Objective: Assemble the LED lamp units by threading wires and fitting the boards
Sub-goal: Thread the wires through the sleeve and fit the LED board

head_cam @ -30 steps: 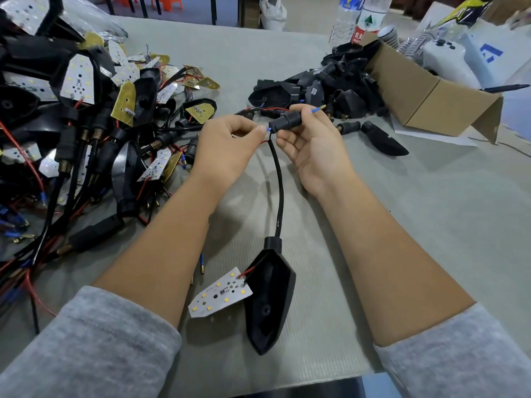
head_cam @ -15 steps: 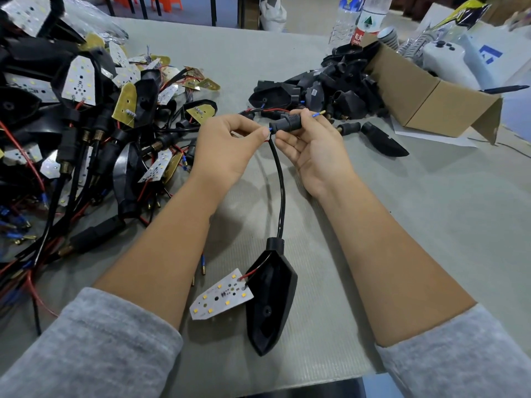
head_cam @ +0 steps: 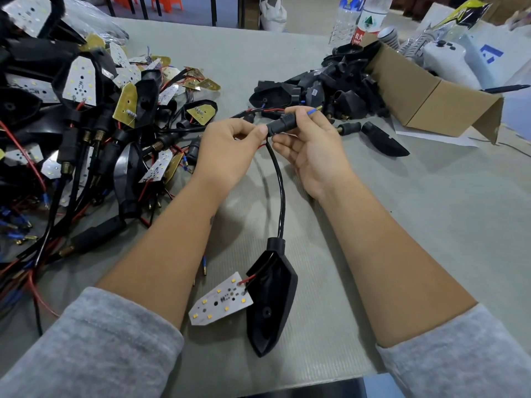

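Note:
My right hand [head_cam: 311, 145] grips a short black sleeve [head_cam: 280, 127] at the table's middle, and a blue-tipped wire end [head_cam: 313, 110] sticks out past its fingers. My left hand [head_cam: 227, 147] pinches the cable where it enters the sleeve's left end. From there a black cable [head_cam: 281, 191] curves down to a black lamp housing [head_cam: 271, 300] lying near the front edge. A white LED board [head_cam: 220, 303] lies beside the housing on its left, joined to it by a red and a black wire [head_cam: 253, 275].
A heap of wired lamp units, LED boards and brass plates [head_cam: 86, 124] fills the left side. Empty black housings [head_cam: 321, 90] spill from a tipped cardboard box [head_cam: 425, 96] at the back right. Water bottles [head_cam: 362, 18] stand behind. One loose housing [head_cam: 383, 140] lies right of my hands.
The cable has been drawn a little further through the sleeve, so the housing and board have slid slightly towards my hands. Both hands keep their hold.

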